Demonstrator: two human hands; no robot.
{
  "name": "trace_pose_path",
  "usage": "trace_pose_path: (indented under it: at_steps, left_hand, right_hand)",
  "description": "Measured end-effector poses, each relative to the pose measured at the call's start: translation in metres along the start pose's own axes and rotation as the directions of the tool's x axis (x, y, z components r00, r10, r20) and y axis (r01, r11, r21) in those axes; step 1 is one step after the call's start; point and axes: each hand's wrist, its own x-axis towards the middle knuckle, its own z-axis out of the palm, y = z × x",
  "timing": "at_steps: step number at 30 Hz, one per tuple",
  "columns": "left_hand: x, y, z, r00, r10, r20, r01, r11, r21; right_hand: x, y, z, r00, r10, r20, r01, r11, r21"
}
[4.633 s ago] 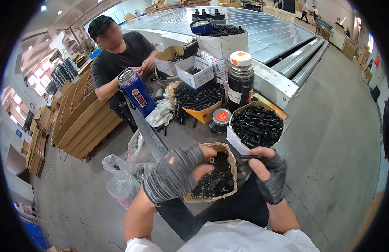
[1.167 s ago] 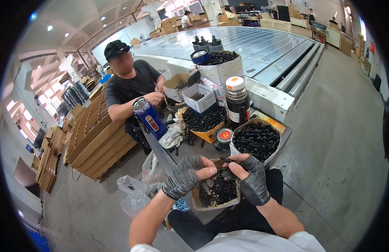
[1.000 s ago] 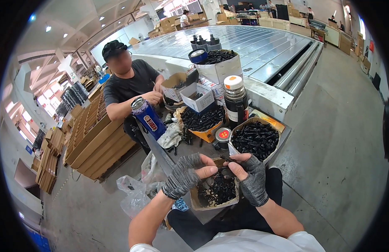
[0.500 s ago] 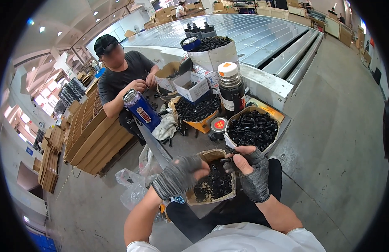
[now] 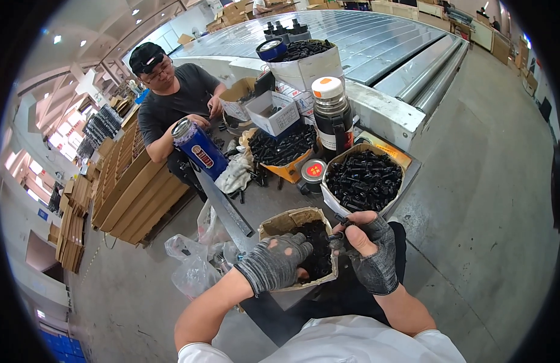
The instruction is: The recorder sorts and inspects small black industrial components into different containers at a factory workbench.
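Note:
My left hand [image 5: 276, 264], in a grey fingerless glove, reaches down into an open cardboard box [image 5: 269, 227] of small black rings [image 5: 316, 251]. Its fingertips are hidden among them. Just right of that box, my right hand [image 5: 372, 249], gloved the same way, pinches a small black plastic fitting [image 5: 342, 221] between thumb and fingers. Beyond the right hand stands a second box of similar black fittings [image 5: 365, 179], filled nearly to its rim.
A lidded jar [image 5: 314, 172], a steel thermos [image 5: 332, 118] and a box of longer black parts [image 5: 283, 148] stand behind. A blue can [image 5: 200, 149] and white cloth [image 5: 235, 174] lie left. Across sits a co-worker [image 5: 177, 100]. Plastic bags [image 5: 192, 266] hang beside the metal bar [image 5: 224, 206].
My left hand has gone from above the ring box's left side down into it. The right hand stays beside the box, still pinching the fitting.

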Motion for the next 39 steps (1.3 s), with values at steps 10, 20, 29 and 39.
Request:
trace_pose_path:
  at_steps: [10, 20, 29, 39]
  left_hand:
    - [0.003, -0.013, -0.001, 0.998, 0.046, 0.045, -0.041, 0.995, -0.093]
    - [-0.009, -0.013, -0.043, 0.947, -0.319, 0.04, 0.27, 0.722, -0.637]
    - [-0.01, -0.01, -0.054, 0.975, -0.221, -0.032, 0.134, 0.696, -0.705]
    - [0.001, -0.018, -0.052, 0.967, -0.207, 0.15, 0.229, 0.446, -0.865]
  right_hand:
    - [-0.001, -0.001, 0.003, 1.0, -0.003, -0.001, 0.003, 1.0, 0.014]
    - [0.003, -0.002, 0.008, 1.0, 0.012, -0.005, -0.012, 0.997, -0.078]
    - [0.011, 0.002, 0.014, 1.0, -0.021, 0.019, 0.023, 0.994, -0.111]
    - [0.014, 0.012, 0.017, 0.996, -0.052, 0.068, 0.065, 0.979, -0.193]
